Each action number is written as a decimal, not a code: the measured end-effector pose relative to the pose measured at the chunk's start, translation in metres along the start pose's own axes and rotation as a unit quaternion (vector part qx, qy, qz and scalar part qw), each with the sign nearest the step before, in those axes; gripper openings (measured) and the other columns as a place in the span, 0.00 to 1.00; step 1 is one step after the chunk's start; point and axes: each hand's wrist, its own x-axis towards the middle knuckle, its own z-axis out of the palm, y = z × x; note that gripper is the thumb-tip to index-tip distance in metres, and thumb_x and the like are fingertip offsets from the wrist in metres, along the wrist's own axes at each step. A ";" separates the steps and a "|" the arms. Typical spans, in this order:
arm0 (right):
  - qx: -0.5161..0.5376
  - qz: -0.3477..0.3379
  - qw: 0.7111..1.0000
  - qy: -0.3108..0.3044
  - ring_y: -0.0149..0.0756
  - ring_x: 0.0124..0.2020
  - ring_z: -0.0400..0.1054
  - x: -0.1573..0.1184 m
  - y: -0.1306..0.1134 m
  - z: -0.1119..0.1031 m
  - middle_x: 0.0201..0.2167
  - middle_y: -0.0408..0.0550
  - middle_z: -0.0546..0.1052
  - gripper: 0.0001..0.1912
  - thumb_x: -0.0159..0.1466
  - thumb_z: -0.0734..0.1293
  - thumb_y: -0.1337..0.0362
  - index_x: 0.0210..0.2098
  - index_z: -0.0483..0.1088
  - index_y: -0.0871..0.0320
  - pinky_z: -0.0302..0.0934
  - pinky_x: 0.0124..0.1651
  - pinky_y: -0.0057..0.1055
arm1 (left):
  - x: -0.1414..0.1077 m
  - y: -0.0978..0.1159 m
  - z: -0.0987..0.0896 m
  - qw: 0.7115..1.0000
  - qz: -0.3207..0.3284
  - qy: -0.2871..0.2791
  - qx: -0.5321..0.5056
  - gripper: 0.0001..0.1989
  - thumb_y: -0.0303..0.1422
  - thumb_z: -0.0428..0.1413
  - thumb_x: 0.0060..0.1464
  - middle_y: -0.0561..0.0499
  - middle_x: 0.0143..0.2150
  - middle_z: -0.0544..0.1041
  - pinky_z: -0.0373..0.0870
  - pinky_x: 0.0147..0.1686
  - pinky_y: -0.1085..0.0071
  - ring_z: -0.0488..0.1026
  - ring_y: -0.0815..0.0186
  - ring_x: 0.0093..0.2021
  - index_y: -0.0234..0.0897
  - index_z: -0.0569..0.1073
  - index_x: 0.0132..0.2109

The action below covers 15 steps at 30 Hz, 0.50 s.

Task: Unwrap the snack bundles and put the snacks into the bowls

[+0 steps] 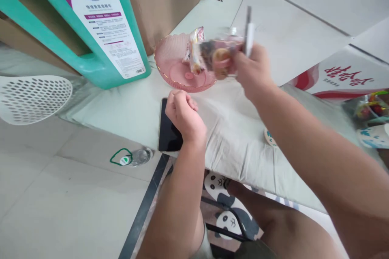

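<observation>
My right hand (pixel 253 66) is closed on a snack packet (pixel 220 58), held over the right side of a pink ribbed bowl (pixel 173 75) with a gold rim. Motion blurs the packet; a round biscuit-like shape shows on it. A narrow dark and white piece (pixel 249 32) sticks up at the fingers, and I cannot tell what it is. Inside the bowl, at its right side, lies another shiny wrapped packet (pixel 194 50). My left hand (pixel 185 113) rests as a loose fist in front of the bowl, with nothing showing in it. Its wrist partly covers a black phone (pixel 167 129).
A large teal jug (pixel 133 40) and a cardboard box (pixel 164 0) stand at the back left. White cartons (pixel 288 24) fill the back right. A perforated white chair back (pixel 36 97) juts in at left. A clear bottle (pixel 141 157) stands on the floor.
</observation>
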 end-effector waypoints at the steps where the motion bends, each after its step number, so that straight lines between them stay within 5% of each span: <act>1: 0.047 0.026 0.998 0.035 0.27 0.29 0.64 -0.005 0.009 -0.014 0.30 0.43 0.69 0.08 0.72 0.59 0.64 0.36 0.67 0.56 0.61 0.34 0.26 | 0.000 0.001 0.001 1.000 -0.007 0.001 0.001 0.13 0.26 0.51 0.52 0.59 0.18 0.56 0.52 0.22 0.74 0.54 0.74 0.18 0.39 0.59 0.22; 4: 0.053 0.122 0.989 0.070 0.26 0.23 0.59 -0.017 0.041 -0.046 0.24 0.41 0.64 0.07 0.66 0.63 0.69 0.30 0.65 0.57 0.58 0.28 0.25 | -0.001 0.000 0.005 1.000 -0.024 -0.001 -0.002 0.13 0.25 0.51 0.52 0.59 0.17 0.56 0.51 0.22 0.74 0.54 0.74 0.18 0.39 0.59 0.22; 8: -0.058 0.212 0.975 0.023 0.30 0.23 0.59 -0.017 0.074 -0.064 0.22 0.42 0.66 0.03 0.59 0.65 0.70 0.31 0.69 0.56 0.54 0.26 0.28 | -0.010 -0.005 0.015 0.999 -0.040 -0.012 -0.013 0.14 0.23 0.50 0.52 0.59 0.17 0.55 0.49 0.21 0.74 0.53 0.74 0.17 0.39 0.59 0.21; 12: -0.135 0.133 0.980 0.054 0.33 0.28 0.63 0.002 0.064 -0.061 0.28 0.46 0.72 0.07 0.59 0.68 0.67 0.38 0.74 0.56 0.61 0.33 0.32 | -0.018 -0.013 0.019 0.999 -0.035 -0.028 -0.010 0.14 0.24 0.50 0.52 0.59 0.17 0.55 0.49 0.21 0.74 0.53 0.74 0.18 0.39 0.59 0.22; 15: -0.153 0.031 0.988 0.011 0.35 0.35 0.69 0.020 0.030 -0.032 0.37 0.48 0.76 0.12 0.63 0.68 0.62 0.45 0.74 0.56 0.65 0.41 0.33 | -0.017 -0.017 0.018 0.999 -0.025 -0.028 -0.005 0.13 0.25 0.51 0.52 0.60 0.17 0.55 0.50 0.21 0.74 0.53 0.73 0.18 0.40 0.59 0.22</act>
